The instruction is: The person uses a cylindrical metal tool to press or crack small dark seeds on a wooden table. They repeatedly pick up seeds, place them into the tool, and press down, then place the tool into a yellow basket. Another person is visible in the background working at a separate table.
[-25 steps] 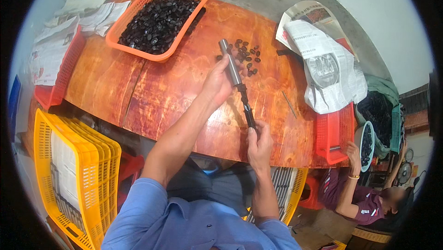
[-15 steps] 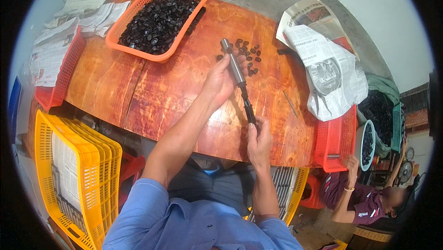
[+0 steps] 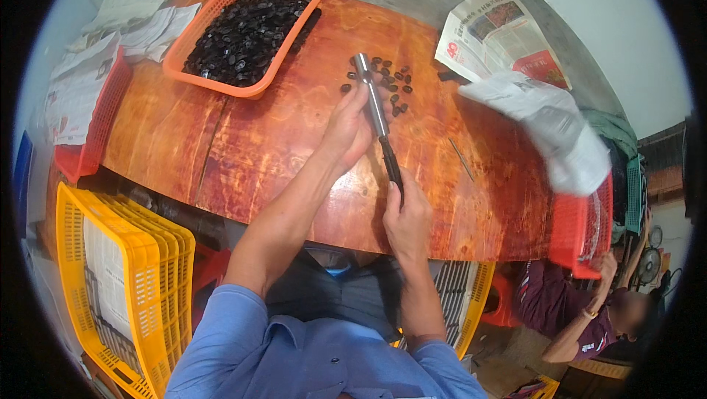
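A silver metal tube slants over the table, wrapped by the fingers of my left hand. From its lower end runs a slim, dark, jointed rod. My right hand pinches that rod near its lower end, thumb along it. How rod and tube join is too small to make out. Small black oval pieces lie scattered on the wooden table just beyond the tube. A thin metal stick rests to the right of my hands.
An orange basket heaped with black pieces stands at the far left. Newspapers lie at the far right. Yellow crates stack at lower left, near a red basket. At right, a co-worker's hand grips another red basket.
My right hand has slid up and slightly left along the rod, nearer the tube. The co-worker's red basket has shifted right, and a newspaper-like sheet above it has moved right and blurred.
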The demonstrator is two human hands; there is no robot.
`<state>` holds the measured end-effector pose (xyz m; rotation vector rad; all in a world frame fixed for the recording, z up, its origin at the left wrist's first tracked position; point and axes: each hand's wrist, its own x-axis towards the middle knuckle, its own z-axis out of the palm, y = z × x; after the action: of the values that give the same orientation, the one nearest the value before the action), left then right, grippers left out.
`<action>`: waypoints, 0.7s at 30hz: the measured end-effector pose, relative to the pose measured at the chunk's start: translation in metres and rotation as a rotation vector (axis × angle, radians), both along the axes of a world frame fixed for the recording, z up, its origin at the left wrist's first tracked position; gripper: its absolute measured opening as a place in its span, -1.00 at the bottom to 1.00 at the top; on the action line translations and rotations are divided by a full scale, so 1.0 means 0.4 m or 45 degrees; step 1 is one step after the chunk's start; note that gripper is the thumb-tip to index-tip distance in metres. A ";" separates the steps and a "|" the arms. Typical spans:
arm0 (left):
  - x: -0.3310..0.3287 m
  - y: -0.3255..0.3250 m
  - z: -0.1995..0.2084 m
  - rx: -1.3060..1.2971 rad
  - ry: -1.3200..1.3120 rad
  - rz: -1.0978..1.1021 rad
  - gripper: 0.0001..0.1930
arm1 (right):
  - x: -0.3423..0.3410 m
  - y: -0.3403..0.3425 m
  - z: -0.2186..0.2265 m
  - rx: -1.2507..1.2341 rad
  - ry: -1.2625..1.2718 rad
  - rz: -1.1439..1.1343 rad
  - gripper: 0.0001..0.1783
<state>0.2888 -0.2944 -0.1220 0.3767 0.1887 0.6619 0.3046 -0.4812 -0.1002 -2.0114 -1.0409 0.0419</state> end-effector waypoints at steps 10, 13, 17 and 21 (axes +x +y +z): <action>0.010 -0.027 0.010 0.166 0.136 -0.075 -0.67 | 0.020 0.018 -0.013 0.021 0.149 -0.079 -0.64; 0.012 -0.050 0.011 0.266 0.182 -0.219 -0.63 | 0.042 0.019 -0.017 0.047 0.091 -0.123 -0.63; 0.013 -0.067 -0.004 0.486 0.277 -0.322 -0.55 | 0.056 0.029 -0.009 -0.004 0.084 -0.172 -0.65; 0.009 -0.072 0.008 0.489 0.316 -0.324 -0.59 | 0.071 0.028 -0.014 0.074 -0.015 -0.125 -0.64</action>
<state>0.2926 -0.3232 -0.1186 0.8396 0.2451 0.3954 0.3328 -0.4701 -0.1056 -2.0096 -0.9388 -0.0523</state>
